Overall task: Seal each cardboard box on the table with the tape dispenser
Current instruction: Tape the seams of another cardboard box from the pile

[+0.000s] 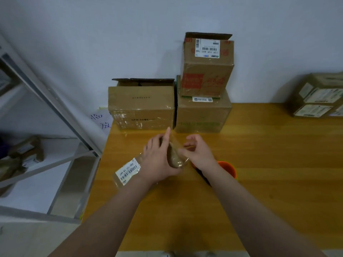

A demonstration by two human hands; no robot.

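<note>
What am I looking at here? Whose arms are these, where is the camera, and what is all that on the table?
There is no machine here. These are a person's two bare arms, filmed by one wide-angle camera worn on the head and looking down. The left hand grips a small box with a white barcode label. The right hand pinches what looks like clear tape at that box's end. An orange object, probably the tape dispenser, lies partly hidden under the right wrist. On the wooden table, against the wall, stand an open-flapped box and a lower box carrying a top box. Another box sits far right.
</note>
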